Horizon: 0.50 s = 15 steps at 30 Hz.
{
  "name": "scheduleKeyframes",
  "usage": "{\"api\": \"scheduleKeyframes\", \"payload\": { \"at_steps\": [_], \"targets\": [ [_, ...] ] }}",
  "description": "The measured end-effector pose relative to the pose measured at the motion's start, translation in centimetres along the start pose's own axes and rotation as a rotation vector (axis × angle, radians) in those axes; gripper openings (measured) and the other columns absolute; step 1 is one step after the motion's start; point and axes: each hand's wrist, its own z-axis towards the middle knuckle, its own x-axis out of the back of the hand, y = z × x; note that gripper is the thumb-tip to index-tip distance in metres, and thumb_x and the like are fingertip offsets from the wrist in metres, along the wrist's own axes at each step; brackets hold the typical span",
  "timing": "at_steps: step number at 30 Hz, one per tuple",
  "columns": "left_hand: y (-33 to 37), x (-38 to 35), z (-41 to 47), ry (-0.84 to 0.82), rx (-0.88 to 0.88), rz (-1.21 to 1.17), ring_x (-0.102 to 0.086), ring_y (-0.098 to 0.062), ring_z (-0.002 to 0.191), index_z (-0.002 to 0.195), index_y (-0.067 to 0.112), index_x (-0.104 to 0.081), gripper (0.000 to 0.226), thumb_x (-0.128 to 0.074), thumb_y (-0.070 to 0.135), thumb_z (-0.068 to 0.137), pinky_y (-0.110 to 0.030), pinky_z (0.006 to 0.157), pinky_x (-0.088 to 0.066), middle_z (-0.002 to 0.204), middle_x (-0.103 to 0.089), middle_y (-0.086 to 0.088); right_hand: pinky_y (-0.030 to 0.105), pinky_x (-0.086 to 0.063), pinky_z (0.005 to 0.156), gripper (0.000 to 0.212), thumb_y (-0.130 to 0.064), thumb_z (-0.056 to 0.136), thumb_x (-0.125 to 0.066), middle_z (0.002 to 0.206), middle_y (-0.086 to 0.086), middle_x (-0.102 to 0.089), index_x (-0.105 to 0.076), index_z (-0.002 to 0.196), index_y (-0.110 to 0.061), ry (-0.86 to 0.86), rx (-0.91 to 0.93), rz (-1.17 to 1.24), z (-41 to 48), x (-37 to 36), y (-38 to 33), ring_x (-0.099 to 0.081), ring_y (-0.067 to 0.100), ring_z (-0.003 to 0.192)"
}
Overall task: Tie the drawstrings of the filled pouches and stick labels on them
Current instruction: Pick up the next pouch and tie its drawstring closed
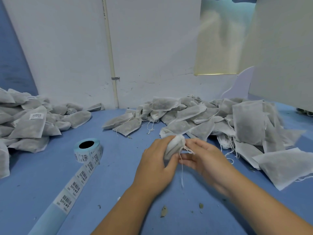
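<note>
White gauze pouch (174, 146), filled, is held over the blue tabletop (118, 167), clasped in the curled fingers of the left grip (155, 165). Its drawstring (182, 172) is met at the neck by the right grip (203, 158), which is blurred, so a pinch cannot be told. Label roll (88, 150) is set to the left, between the labelled heap (28, 126) and the loose heap (220, 119).

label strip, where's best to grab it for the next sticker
Probably the last label, from the near, free end: the strip lies flat, trailing from the roll toward you, with bare backing beyond that label, so its corner can be pinched up.
</note>
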Motion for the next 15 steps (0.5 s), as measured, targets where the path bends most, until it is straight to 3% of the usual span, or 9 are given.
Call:
{"api": "scheduleKeyframes", "payload": {
  "at_steps": [3,5,7,9,11,15],
  "targets": [
    [-0.5,0.2,0.2,0.085,0.005,0.151,-0.054,-0.009,0.102,0.125,0.038,-0.058,0.039,-0.063,0.033,0.087,-0.037,0.091,-0.042,0.104,-0.055,0.017,0.035,-0.059,0.071,0.047,-0.051,0.077,-0.06,0.089,0.009,-0.072,-0.071,0.102,-0.013,-0.074,-0.153,0.05,-0.4,-0.3,-0.6,-0.07,0.029,0.081],
    [-0.8,0.3,0.3,0.148,0.021,0.24,-0.055,-0.015,0.097,0.124,0.034,-0.062,0.04,-0.065,0.035,0.085,-0.032,0.085,-0.035,0.101,-0.053,0.013,0.032,-0.056,0.064,0.056,-0.054,0.073,-0.063,0.096,0.013,-0.071,-0.066,0.111,-0.014,-0.137,-0.209,-0.061,-0.8,-0.5,-0.7,-0.068,0.027,0.072],
    [-1.0,0.5,0.5,0.179,0.048,0.304,-0.054,-0.018,0.097,0.123,0.032,-0.064,0.039,-0.07,0.033,0.085,-0.03,0.081,-0.028,0.101,-0.055,0.008,0.025,-0.046,0.053,0.046,-0.047,0.082,-0.063,0.079,0.009,-0.069,-0.065,0.108,-0.009,-0.135,-0.203,-0.285,-1.1,-0.6,-0.4,-0.056,0.018,0.052],
    [-1.3,0.7,0.5,0.196,0.085,0.326,-0.053,-0.019,0.099,0.124,0.031,-0.064,0.038,-0.071,0.029,0.087,-0.029,0.081,-0.025,0.103,-0.055,0.006,0.021,-0.03,0.044,0.03,-0.035,0.095,-0.056,0.052,0.0,-0.049,-0.066,0.088,-0.007,-0.096,-0.187,-0.425,-1.2,-0.6,-0.2,-0.034,0.012,0.041],
    [-1.7,1.0,0.6,0.203,0.144,0.328,-0.051,-0.019,0.103,0.124,0.032,-0.063,0.035,-0.067,0.027,0.089,-0.03,0.083,-0.025,0.106,-0.055,0.006,0.02,-0.022,0.042,0.036,-0.029,0.098,-0.05,0.048,-0.004,-0.03,-0.059,0.067,-0.013,-0.055,-0.175,-0.419,-1.2,-0.5,-0.4,-0.021,0.011,0.042],
    [-2.5,2.0,0.7,0.211,0.302,0.275,-0.05,-0.014,0.107,0.115,0.036,-0.064,0.031,-0.06,0.019,0.089,-0.032,0.087,-0.029,0.107,-0.053,0.009,0.019,-0.014,0.042,0.042,-0.018,0.093,-0.049,0.047,-0.004,-0.02,-0.045,0.052,-0.017,0.026,-0.089,-0.261,-1.0,-0.2,-1.5,-0.013,0.013,0.041]
  ]
}}
